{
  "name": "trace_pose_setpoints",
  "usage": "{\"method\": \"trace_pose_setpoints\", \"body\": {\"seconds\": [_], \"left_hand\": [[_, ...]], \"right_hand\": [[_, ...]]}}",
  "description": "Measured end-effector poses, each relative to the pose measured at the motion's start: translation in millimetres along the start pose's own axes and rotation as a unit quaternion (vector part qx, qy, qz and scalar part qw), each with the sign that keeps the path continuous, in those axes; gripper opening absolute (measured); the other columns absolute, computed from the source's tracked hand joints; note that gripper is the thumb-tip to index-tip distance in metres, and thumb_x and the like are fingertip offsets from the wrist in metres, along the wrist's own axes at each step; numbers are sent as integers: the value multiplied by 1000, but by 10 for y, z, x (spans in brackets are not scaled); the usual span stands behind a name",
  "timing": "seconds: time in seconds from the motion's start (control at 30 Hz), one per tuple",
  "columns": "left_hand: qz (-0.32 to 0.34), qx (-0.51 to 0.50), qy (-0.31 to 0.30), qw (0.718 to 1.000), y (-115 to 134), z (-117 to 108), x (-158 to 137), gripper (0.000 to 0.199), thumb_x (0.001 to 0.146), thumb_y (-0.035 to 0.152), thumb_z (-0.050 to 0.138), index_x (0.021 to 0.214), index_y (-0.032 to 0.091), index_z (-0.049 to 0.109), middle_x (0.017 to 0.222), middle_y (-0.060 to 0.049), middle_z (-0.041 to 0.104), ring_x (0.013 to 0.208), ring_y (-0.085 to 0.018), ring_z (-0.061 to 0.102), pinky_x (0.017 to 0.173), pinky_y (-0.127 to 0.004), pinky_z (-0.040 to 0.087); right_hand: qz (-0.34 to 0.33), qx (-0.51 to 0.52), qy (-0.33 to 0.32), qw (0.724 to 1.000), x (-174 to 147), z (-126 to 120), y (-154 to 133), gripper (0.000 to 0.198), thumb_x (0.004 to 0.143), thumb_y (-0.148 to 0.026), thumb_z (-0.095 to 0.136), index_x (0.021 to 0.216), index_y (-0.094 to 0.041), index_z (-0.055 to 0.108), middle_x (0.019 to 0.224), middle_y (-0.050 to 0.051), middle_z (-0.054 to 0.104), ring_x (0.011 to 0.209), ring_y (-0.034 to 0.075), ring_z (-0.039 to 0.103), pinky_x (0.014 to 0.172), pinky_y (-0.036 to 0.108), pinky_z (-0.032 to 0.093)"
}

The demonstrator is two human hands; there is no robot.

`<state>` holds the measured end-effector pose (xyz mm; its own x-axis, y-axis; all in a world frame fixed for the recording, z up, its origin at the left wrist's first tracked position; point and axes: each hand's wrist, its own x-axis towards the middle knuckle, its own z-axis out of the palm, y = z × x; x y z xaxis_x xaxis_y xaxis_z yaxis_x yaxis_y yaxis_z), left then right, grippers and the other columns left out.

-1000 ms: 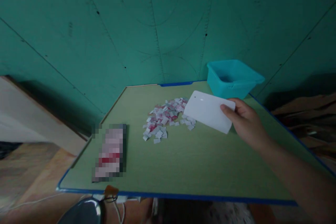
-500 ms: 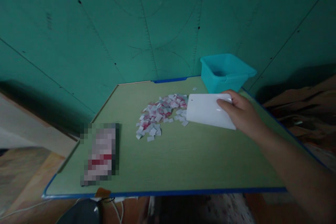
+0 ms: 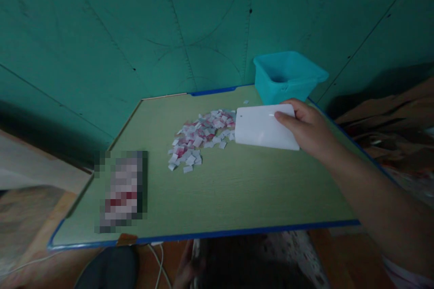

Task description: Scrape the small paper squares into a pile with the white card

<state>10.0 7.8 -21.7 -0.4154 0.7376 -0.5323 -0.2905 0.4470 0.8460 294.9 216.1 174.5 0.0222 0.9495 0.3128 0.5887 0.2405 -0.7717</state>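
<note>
In my feed, right of centre, the right hand (image 3: pixel 307 126) grips one end of a white card (image 3: pixel 262 130), thumb on top and fingers hidden beneath; I judge this pinch keeps it level, with its far end free. At lower centre, below the table (image 3: pixel 237 198), I make out a skin-toned blur that may be the left hand (image 3: pixel 186 264); I cannot tell its state.

Mid-frame, the card's left edge overlaps the heap of scraps (image 3: pixel 200 133) in my view; whether they touch, I cannot say. At upper right, the bin (image 3: pixel 276 92) stands at the table's back corner, perhaps to be near the hand yet out of its way. At left, well apart from the heap, lies a pixelated item (image 3: pixel 124 192), maybe placed there to avoid mixing.

I count one card, one bin, one pixelated item, one heap whose scraps overlap too much to number, and one loose scrap (image 3: pixel 246 102) near the bin.
</note>
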Motion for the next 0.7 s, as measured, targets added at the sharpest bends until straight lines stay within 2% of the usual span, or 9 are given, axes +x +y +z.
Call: {"method": "trace_pose_setpoints", "body": {"seconds": [0.13, 0.23, 0.33, 0.47, 0.53, 0.7], "left_hand": [[-27, -5, 26, 999, 38, 57, -47, 24, 33, 15, 64, 52, 28, 56, 48, 4, 66, 43, -16, 55, 42, -26, 42], [-32, -44, 39, 998, 74, 119, -91, 24, 32, 13, 60, 51, 28, 55, 49, 5, 67, 40, -14, 53, 38, -24, 39], [-5, -39, 66, 997, 113, 163, -118, 28, 29, 10, 61, 48, 29, 54, 51, 7, 68, 45, -13, 56, 40, -22, 41], [-43, -50, 33, 997, 155, 172, -135, 27, 30, 11, 60, 48, 29, 53, 46, 8, 65, 45, -14, 57, 44, -22, 44], [-32, -38, 25, 998, 174, 174, -149, 27, 29, 10, 60, 45, 29, 50, 40, 10, 60, 42, -13, 55, 47, -22, 45], [-35, -52, 20, 998, 181, 196, -178, 25, 31, 14, 59, 45, 31, 46, 38, 8, 54, 61, -21, 63, 59, -28, 48]], "right_hand": [[-20, 0, 6, 1000, 7, 43, 46, 23, 77, -40, 48, 86, -19, 53, 69, 1, 53, 61, 14, 48, 51, 26, 34], [-20, -4, 32, 999, 29, 54, 87, 28, 77, -42, 47, 92, -19, 53, 72, 3, 54, 62, 15, 49, 52, 27, 35], [-6, -16, 31, 999, 38, 42, 72, 28, 76, -41, 48, 92, -19, 53, 73, 3, 54, 63, 15, 49, 53, 28, 35], [35, 34, -15, 999, 27, 32, 5, 22, 74, -39, 51, 84, -19, 54, 69, 2, 53, 61, 14, 47, 52, 27, 34], [55, 87, -25, 994, 31, 33, 5, 20, 73, -38, 53, 81, -19, 53, 68, 0, 52, 59, 13, 46, 51, 26, 33], [60, 168, 16, 984, 61, 34, 94, 20, 71, -38, 56, 82, -22, 52, 73, -1, 53, 60, 11, 47, 52, 25, 34]]}}
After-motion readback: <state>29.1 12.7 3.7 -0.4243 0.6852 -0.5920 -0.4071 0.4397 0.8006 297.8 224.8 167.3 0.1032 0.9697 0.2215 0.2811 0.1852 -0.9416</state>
